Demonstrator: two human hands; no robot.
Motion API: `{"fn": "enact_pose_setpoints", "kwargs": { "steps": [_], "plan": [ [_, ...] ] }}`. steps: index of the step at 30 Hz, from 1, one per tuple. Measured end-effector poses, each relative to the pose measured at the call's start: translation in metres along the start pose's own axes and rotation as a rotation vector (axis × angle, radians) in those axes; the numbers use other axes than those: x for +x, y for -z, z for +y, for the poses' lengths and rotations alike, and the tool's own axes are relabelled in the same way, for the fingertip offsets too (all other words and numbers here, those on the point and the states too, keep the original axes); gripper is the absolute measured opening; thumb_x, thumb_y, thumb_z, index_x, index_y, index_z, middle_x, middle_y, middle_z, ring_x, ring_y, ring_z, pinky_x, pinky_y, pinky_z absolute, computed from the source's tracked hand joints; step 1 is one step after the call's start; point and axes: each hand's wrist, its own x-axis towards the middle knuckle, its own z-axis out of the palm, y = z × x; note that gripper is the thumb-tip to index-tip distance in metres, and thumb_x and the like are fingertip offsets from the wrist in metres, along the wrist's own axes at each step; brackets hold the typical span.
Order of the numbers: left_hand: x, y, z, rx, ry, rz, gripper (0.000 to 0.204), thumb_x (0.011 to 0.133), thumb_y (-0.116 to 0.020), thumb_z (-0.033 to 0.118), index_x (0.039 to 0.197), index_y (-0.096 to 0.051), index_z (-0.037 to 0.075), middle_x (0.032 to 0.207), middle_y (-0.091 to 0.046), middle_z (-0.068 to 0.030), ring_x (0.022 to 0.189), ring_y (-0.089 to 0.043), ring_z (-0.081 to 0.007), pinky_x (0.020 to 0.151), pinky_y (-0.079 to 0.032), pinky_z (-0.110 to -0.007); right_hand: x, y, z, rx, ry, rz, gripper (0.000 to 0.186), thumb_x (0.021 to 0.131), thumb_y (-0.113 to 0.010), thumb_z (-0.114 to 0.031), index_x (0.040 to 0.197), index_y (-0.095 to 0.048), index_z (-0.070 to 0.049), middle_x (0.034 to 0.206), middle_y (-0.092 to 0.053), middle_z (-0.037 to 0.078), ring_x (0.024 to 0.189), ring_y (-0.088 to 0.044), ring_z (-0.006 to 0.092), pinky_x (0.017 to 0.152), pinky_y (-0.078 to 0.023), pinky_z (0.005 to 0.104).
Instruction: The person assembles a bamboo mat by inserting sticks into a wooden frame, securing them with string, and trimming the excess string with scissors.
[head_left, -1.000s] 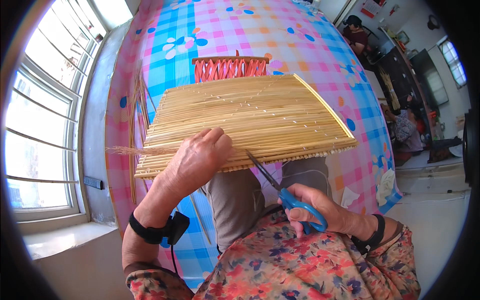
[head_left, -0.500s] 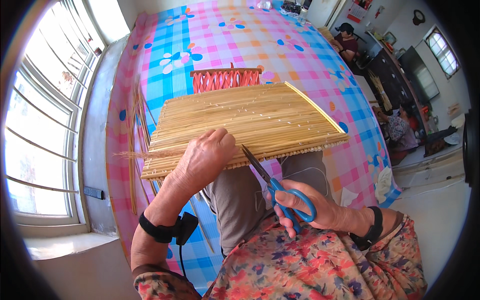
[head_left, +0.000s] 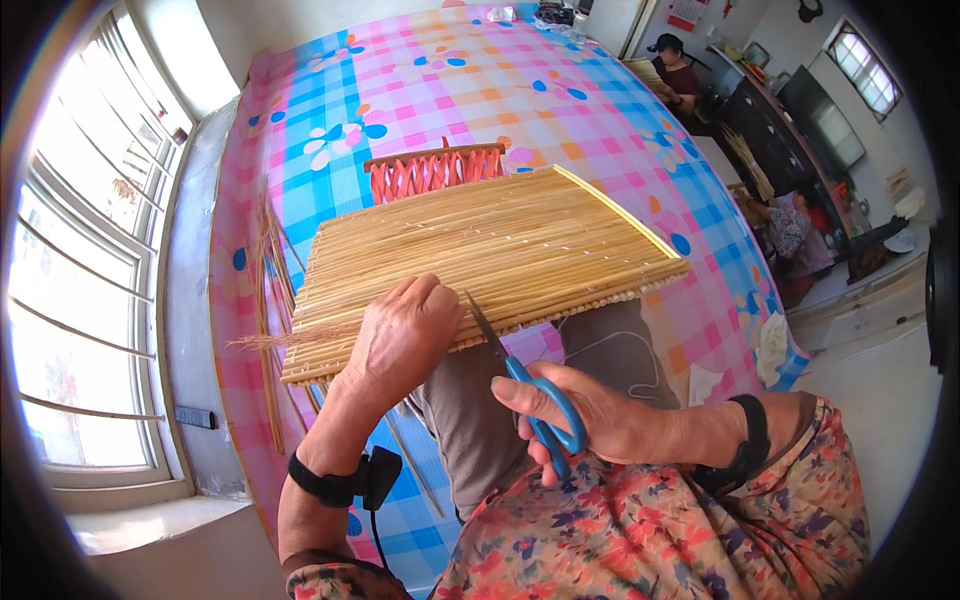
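A mat of yellow straw stalks (head_left: 480,235), stitched with pale thread, lies slanted above my lap. My left hand (head_left: 405,325) is closed at its near edge, its fingertips hidden beneath the knuckles. From under it a stalk with a wispy reddish tip (head_left: 285,340) runs out past the mat's left side; the hand appears to hold it. In my right hand (head_left: 580,410) is a pair of blue-handled scissors (head_left: 520,370), thumb and fingers around the handles. The blade tips point up at the mat's near edge, just right of my left hand, with the blades nearly together.
Loose long stalks (head_left: 270,300) lie left of the mat on a checked, flowered sheet (head_left: 420,110). A red laced frame (head_left: 435,172) stands behind the mat. Loose white thread (head_left: 640,350) trails over my right knee. A barred window (head_left: 90,270) is at left; two people sit at far right.
My right hand and the scissors have moved left, bringing the blade tips closer to my left hand. My left hand stays at the mat's near edge. The whole view has shifted slightly.
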Motion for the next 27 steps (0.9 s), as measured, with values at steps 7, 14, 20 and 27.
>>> {"fn": "enact_pose_setpoints", "kwargs": {
  "steps": [7, 14, 20, 27],
  "plan": [
    [0.002, -0.003, 0.002, 0.021, -0.044, 0.068, 0.014, 0.075, -0.063, 0.005, 0.073, -0.05, 0.004, 0.072, -0.05, -0.0097, 0.072, -0.057, -0.0289, 0.062, -0.048, -0.04, 0.004, -0.01, -0.006, 0.062, -0.034, -0.001, 0.061, 0.088, -0.058, -0.06, 0.093, -0.045, -0.001, 0.071, -0.054, 0.006, 0.055, -0.061, 0.015, 0.052, -0.056, 0.0304],
    [0.001, -0.002, 0.003, 0.033, -0.042, 0.05, 0.012, 0.075, -0.066, 0.006, 0.078, -0.054, 0.004, 0.074, -0.051, -0.0095, 0.072, -0.057, -0.0292, 0.062, -0.048, -0.04, 0.012, -0.009, -0.005, 0.046, 0.008, -0.002, 0.06, 0.088, -0.059, -0.058, 0.092, -0.044, -0.001, 0.075, -0.052, 0.007, 0.058, -0.06, 0.014, 0.052, -0.058, 0.0318],
    [0.001, 0.0, 0.002, 0.042, -0.04, 0.014, 0.012, 0.078, -0.068, 0.007, 0.082, -0.057, 0.004, 0.076, -0.053, -0.0096, 0.073, -0.057, -0.0295, 0.063, -0.048, -0.04, 0.012, -0.009, -0.008, 0.053, 0.019, -0.003, 0.055, 0.09, -0.058, -0.055, 0.092, -0.043, -0.002, 0.068, -0.051, 0.005, 0.05, -0.057, 0.013, 0.045, -0.053, 0.0284],
    [0.003, -0.002, 0.0, 0.038, -0.036, -0.002, 0.012, 0.079, -0.068, 0.008, 0.082, -0.056, 0.004, 0.076, -0.052, -0.01, 0.073, -0.057, -0.0304, 0.063, -0.047, -0.041, 0.014, -0.002, -0.005, 0.005, 0.043, 0.002, 0.053, 0.091, -0.058, -0.055, 0.091, -0.043, -0.004, 0.062, -0.051, 0.004, 0.045, -0.056, 0.0125, 0.039, -0.046, 0.0256]
  ]
}}
